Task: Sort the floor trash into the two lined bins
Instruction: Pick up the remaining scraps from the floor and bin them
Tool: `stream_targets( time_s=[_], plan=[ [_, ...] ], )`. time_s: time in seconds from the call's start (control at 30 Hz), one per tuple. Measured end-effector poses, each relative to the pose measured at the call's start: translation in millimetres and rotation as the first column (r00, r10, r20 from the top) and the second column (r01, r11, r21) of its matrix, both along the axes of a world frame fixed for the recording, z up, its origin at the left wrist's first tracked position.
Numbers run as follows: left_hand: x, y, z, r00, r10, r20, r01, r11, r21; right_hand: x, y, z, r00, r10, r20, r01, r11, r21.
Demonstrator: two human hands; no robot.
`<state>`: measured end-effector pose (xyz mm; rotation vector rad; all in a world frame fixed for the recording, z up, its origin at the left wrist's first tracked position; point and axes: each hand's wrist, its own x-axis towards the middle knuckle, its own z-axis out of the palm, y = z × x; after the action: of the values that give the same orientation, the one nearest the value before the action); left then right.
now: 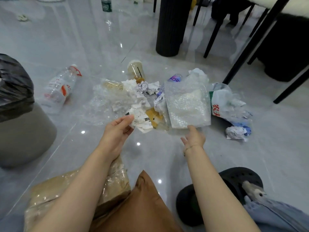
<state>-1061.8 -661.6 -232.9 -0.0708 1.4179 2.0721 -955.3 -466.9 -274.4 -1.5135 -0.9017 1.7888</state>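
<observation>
A heap of trash lies on the grey tiled floor ahead of me. My left hand (119, 128) pinches a crumpled white paper wrapper (142, 122) at the heap's near edge. My right hand (194, 137) hovers with fingers relaxed just below a sheet of bubble wrap (188, 104), holding nothing. A clear plastic bottle with a red label (58, 89) lies to the left. A plastic cup with a black straw (136, 71) lies behind the heap. A grey bin lined with a black bag (16, 104) stands at the far left. Only this one bin shows.
A printed plastic bag (225, 104) and a paper ball (236, 133) lie right of the heap. Black table and chair legs (170, 25) stand behind it. A green-labelled bottle (106, 4) stands far back. Near me are a clear bag (80, 190) and my black shoe (234, 181).
</observation>
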Motion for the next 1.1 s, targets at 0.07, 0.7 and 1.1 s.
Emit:
stream_targets(
  time_s=[0.07, 0.7, 1.1],
  plan=[
    [1.1, -1.2, 0.9, 0.999, 0.031, 0.024, -0.031, 0.999, 0.020, -12.2, 13.5, -4.9, 0.999, -0.048, -0.019, 0.046, 0.994, -0.095],
    [4.5, -10.6, 5.0, 0.984, 0.178, 0.014, -0.178, 0.980, 0.090, 5.8, -51.1, 69.0, 0.935, 0.332, -0.123, -0.192, 0.768, 0.611],
    [7.8, -98.9, 77.4, 0.869, 0.368, -0.330, -0.361, 0.929, 0.087, -43.0, -121.2, 164.3, 0.548, 0.518, 0.657, -0.721, -0.104, 0.685]
  ],
)
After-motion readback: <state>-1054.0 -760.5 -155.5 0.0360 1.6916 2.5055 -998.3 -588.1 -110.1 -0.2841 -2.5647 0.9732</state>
